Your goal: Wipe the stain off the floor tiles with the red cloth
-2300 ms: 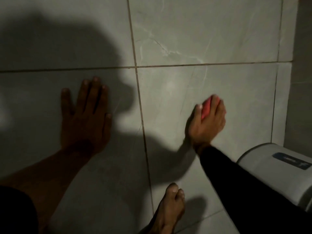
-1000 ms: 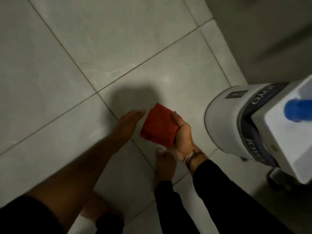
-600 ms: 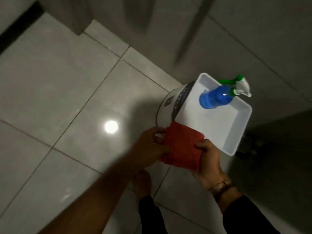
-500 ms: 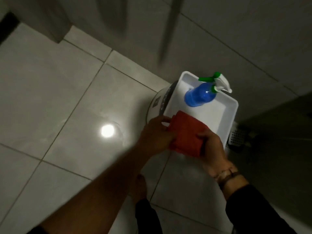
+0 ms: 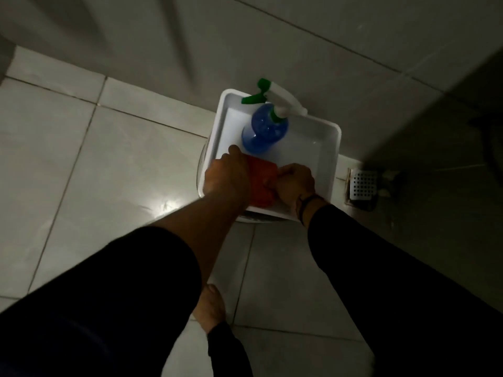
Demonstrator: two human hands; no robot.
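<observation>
Floor tiles (image 5: pixel 117 164) on the far left are glossy, with a lamp glare just beside the tub; I see no stain from here, too dim to say it's gone. Left hand (image 5: pixel 227 179) sits over the near-left rim of the white tray (image 5: pixel 330 159), fingers curled down onto the left edge of the red cloth (image 5: pixel 261 183), pinning or pinching it; the fingertips themselves are hidden under the palm. The cloth lies folded in the tray's near end, between both hands, touching the tray floor as far as I can tell. I judge it soft, light and limp: no stiffness, it will droop and unfold if taken by one corner. Probably a bit damp, so it should drag on tile rather than slide. Best hold, in my view, is a full-palm bunch across the folded middle, not an edge. Blue spray bottle (image 5: pixel 265 130) stands just behind the cloth, near the left knuckles; top-heavy trigger head, easy to knock over. Right hand (image 5: pixel 295 183) is closed on the cloth's right edge, thumb and fingers folded in on the fabric. Further right a floor drain (image 5: pixel 363 185) sits beside the tray, well clear of the hands.
</observation>
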